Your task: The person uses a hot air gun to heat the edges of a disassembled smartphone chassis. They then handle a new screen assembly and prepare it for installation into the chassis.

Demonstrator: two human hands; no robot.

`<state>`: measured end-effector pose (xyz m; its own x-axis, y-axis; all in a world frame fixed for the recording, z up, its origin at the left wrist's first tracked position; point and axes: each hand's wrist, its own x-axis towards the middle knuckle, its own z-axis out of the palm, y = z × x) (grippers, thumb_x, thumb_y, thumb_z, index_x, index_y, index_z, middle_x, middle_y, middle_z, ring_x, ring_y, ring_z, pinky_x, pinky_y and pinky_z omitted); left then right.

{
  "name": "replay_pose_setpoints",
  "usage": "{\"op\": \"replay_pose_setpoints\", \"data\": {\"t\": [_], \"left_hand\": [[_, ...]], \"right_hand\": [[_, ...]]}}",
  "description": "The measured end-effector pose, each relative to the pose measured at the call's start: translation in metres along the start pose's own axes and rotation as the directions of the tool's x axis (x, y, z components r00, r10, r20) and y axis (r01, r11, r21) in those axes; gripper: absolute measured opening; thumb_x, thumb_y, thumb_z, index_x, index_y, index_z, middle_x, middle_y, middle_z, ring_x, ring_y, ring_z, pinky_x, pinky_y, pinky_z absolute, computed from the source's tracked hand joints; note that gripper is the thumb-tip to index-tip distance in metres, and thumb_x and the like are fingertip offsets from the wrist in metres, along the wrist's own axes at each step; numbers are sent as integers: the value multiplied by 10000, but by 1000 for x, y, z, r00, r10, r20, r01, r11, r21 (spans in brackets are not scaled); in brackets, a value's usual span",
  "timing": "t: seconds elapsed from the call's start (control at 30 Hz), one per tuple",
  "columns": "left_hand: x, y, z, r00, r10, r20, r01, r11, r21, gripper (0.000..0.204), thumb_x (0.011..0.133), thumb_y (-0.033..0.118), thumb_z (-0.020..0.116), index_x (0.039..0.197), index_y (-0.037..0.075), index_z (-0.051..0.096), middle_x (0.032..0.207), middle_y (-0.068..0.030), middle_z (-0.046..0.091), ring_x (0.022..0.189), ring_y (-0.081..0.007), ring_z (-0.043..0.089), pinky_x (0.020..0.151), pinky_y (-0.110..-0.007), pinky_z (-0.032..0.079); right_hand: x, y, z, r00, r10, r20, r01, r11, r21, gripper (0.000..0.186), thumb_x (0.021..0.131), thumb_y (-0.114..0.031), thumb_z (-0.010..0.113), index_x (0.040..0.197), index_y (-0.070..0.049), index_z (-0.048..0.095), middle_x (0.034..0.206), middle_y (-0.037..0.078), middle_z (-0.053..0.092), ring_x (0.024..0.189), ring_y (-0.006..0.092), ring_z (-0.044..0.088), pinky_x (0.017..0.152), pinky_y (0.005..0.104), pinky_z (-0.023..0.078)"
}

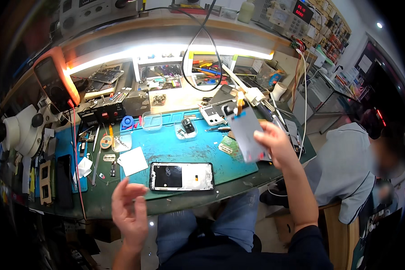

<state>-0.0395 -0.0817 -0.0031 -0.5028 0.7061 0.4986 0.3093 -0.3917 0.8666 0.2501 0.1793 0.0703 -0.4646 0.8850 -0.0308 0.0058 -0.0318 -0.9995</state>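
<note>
Right grip (276, 145) pinches grey panel (245, 131); left grip (131, 210) half-curled, empty, beside phone frame (195, 177).

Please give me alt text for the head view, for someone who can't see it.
A person's right hand holds up a flat grey panel, while the open, empty left hand hovers near an opened phone frame lying on a blue mat. Tools and small parts crowd the surrounding workbench.

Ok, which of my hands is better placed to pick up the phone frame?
Probably your left hand: it looks empty and is nearer the phone frame. Your right hand already holds a gray panel.
</note>
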Motion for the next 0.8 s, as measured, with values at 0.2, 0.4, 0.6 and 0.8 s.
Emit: {"op": "replay_pose_setpoints", "data": {"t": [0.2,0.4,0.6,0.8], "left_hand": [[6,33,81,768,-295,569,622,557,-551,528,1004,23,486,1493,-31,293,1389,-188,524,1248,-255,564,1024,-417,501],[-18,29,79,714,-432,551,692,554,-463,363,999,29,482,1355,-41,485,1279,-129,615,1132,-175,627,952,-351,552],[-27,28,80,710,-524,471,704,513,-490,278,1003,25,475,1267,-33,538,1204,-121,650,1073,-184,661,891,-354,591],[-29,32,78,703,-476,529,711,442,-547,359,995,-7,461,1353,-24,474,1284,-137,607,1182,-218,610,1006,-415,529]], "right_hand": [[-115,3,47,956,122,266,-148,986,77,354,979,-99,607,1289,42,512,1078,80,683,959,94,653,802,242,524],[-136,23,57,937,163,308,-160,986,-36,377,982,-96,593,1327,25,501,1053,54,680,893,45,617,703,197,494],[-140,27,72,970,37,241,-2,990,-144,454,949,-39,587,1388,-9,475,1059,28,687,838,46,602,729,198,466],[-139,18,69,980,5,197,15,995,-99,469,922,-5,618,1376,-16,501,1073,79,697,891,84,651,784,230,511]]}}
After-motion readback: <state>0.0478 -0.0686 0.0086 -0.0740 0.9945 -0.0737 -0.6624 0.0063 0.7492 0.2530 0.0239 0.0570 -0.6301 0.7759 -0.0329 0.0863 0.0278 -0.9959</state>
